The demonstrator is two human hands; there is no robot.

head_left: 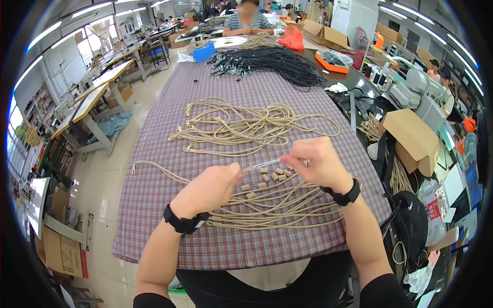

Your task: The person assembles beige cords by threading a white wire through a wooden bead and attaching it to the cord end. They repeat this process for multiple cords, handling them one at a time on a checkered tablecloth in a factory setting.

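A thin, pale, partly see-through strip (267, 163) is stretched between my two closed hands, above the table. Its left end, more beige in tone, disappears into the pinched fingers of my left hand (211, 187). My right hand (319, 163), fingers curled, grips the other end. Just below the strip lie several small beige cylindrical pieces (273, 177), loose on the cloth. Under my wrists, beige cords (277, 210) run side by side across the table. One cord (159, 167) reaches out to the left and ends in a small loop.
A looped bundle of beige cords with metal clips (246, 126) lies beyond my hands on the plaid tablecloth (169, 241). Farther back are a heap of black cords (272, 61) and a seated person (249, 23). An open cardboard box (411, 136) stands at the right.
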